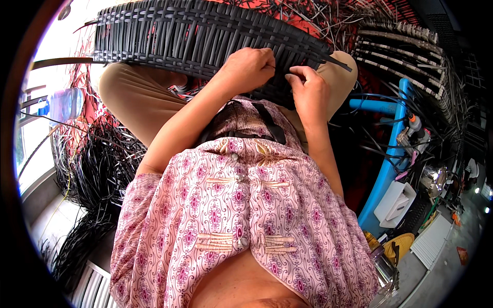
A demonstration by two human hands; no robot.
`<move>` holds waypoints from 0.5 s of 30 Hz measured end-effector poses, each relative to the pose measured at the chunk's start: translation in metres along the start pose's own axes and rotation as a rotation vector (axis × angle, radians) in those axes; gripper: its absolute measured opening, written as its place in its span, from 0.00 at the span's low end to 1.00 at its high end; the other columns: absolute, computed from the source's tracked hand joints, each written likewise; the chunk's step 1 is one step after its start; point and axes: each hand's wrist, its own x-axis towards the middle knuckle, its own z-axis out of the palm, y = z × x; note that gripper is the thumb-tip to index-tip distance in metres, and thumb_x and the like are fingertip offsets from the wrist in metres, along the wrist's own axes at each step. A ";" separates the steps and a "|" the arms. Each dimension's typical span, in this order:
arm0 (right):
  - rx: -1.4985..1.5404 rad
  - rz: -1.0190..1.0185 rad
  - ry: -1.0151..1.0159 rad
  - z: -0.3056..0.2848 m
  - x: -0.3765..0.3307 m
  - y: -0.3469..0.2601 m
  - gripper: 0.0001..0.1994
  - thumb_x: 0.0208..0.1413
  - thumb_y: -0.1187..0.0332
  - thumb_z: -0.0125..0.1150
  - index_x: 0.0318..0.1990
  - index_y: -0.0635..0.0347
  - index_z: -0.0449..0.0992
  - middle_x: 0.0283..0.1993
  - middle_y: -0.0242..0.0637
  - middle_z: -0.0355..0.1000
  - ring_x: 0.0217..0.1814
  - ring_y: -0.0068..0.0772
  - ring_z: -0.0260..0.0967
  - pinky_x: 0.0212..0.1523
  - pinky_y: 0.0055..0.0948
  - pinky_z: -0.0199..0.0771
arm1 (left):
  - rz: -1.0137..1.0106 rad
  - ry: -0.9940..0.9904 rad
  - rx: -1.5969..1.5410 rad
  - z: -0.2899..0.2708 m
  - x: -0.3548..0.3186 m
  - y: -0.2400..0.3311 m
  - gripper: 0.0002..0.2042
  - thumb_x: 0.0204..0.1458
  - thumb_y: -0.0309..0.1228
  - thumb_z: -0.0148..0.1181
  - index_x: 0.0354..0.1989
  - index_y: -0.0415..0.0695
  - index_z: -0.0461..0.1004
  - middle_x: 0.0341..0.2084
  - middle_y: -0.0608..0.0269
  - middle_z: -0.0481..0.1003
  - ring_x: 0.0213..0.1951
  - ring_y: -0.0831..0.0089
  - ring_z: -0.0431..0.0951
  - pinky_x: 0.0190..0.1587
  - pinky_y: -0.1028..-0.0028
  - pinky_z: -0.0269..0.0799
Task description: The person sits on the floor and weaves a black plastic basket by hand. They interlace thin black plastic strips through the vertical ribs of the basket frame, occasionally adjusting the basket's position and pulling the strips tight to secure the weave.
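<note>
A long curved panel of woven black strips [154, 43] lies across my bent knees. My left hand [247, 68] is closed at the panel's near edge, fingers curled in and thumb side turned right. Just right of it, my right hand [311, 95] has its thumb and forefinger bent together beside the dark weave. Whatever the fingers of either hand pinch is too dark and small to make out. A loose strip end [336, 62] sticks out from the panel's right end, over my right knee.
Heaped black strips [102, 159] lie at left, below a clear blue water bottle [67, 104]. At right are a striped woven piece [400, 59], a blue plastic frame [395, 149], an orange-tipped bottle [415, 124] and a white plastic box [394, 204]. Scattered strips cover the red surface [295, 21] beyond.
</note>
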 end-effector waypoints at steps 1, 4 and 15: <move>0.047 0.011 -0.005 0.000 -0.001 0.002 0.07 0.49 0.72 0.66 0.37 0.62 0.81 0.33 0.42 0.78 0.36 0.44 0.76 0.40 0.37 0.74 | -0.024 0.004 -0.049 -0.006 -0.004 0.000 0.08 0.49 0.31 0.59 0.32 0.38 0.75 0.23 0.51 0.78 0.29 0.54 0.80 0.33 0.61 0.74; 0.180 0.066 -0.006 -0.004 -0.003 0.005 0.08 0.50 0.74 0.67 0.39 0.63 0.80 0.33 0.41 0.78 0.34 0.36 0.76 0.38 0.32 0.75 | -0.112 0.015 -0.197 -0.021 -0.013 -0.003 0.08 0.52 0.29 0.59 0.34 0.37 0.75 0.20 0.60 0.76 0.24 0.72 0.77 0.28 0.71 0.71; 0.618 -0.136 -0.238 -0.006 0.014 -0.038 0.10 0.59 0.67 0.64 0.45 0.60 0.80 0.38 0.36 0.78 0.35 0.26 0.73 0.36 0.25 0.72 | -0.091 0.075 -0.461 -0.065 -0.019 0.044 0.06 0.56 0.29 0.60 0.34 0.40 0.75 0.18 0.71 0.71 0.21 0.86 0.68 0.24 0.80 0.65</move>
